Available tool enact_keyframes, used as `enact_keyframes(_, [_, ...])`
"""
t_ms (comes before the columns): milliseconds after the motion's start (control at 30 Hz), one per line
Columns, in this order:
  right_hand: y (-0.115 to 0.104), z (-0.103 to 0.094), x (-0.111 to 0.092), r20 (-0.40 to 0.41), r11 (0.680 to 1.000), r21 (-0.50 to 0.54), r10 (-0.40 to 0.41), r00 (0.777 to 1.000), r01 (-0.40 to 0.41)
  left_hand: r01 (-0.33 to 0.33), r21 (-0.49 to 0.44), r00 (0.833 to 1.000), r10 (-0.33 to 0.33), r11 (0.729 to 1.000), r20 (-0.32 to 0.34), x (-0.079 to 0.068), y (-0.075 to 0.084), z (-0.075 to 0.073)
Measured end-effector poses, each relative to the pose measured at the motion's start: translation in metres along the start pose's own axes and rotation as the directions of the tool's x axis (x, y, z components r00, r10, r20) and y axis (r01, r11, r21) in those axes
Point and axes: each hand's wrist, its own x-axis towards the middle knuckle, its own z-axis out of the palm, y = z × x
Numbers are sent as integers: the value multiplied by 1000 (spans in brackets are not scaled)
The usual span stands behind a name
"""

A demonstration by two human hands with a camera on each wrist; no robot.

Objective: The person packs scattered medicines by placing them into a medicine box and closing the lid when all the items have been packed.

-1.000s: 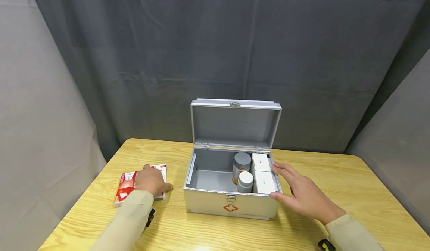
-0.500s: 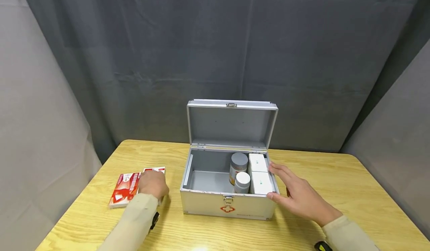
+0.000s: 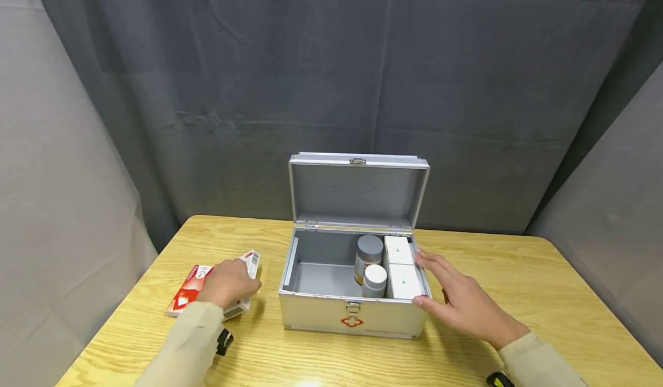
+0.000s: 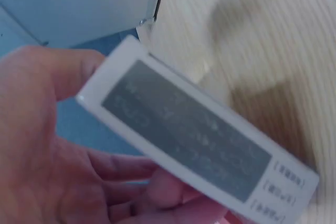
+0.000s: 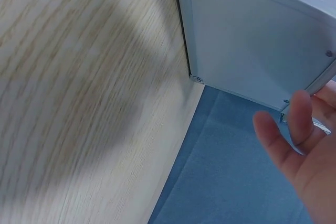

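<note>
My left hand [image 3: 229, 283] pinches a white medicine box [image 4: 184, 135] between thumb and fingers. The box is tilted, and its end panel with grey printing faces the left wrist camera. A red-and-white medicine box [image 3: 187, 293] lies on the table at the left, partly behind this hand. In the middle stands a silver first-aid case [image 3: 305, 312] with its lid raised. My right hand [image 3: 463, 303] rests at the case's right rim, fingers along the side and thumb at the front corner. Inside, at the right, are a grey-lidded bottle [image 3: 369, 250], a white-lidded bottle [image 3: 374, 277] and two white cartons [image 3: 404, 283].
The raised lid [image 3: 357, 194] leans back behind the case. A wooden table [image 3: 290, 358] carries everything, its back edge near a dark grey curtain [image 3: 331, 87]. Lighter cloth hangs at both sides. Bare case floor [image 3: 323, 277] shows left of the bottles.
My left hand has moved off the red-and-white box, taken hold of the white medicine box beside it and tipped it up. My right hand has stayed at the case's rim.
</note>
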Motion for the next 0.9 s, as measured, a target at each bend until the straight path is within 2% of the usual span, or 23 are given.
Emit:
enact_keyframes(400, [0,-3,-1,0,1000,-11,-12,1000,12,-17,-12,1000,17,1000,-14,-5,-9,-11])
enact_keyframes(567, [0,-3,-1,5,1000,2,-11,1000,11,-8,2,1000,8,1000,3,-11,-13,-18])
enact_keyframes(800, [-1,-3,0,-4,1000,0,-13,1000,13,-2,-66,1000,4,998,26,-16,-20,-25])
enact_keyframes(900, [-1,-2,1,3,1000,0,-9,1000,9,-3,-68,1000,5,998,24,-18,-25,-27])
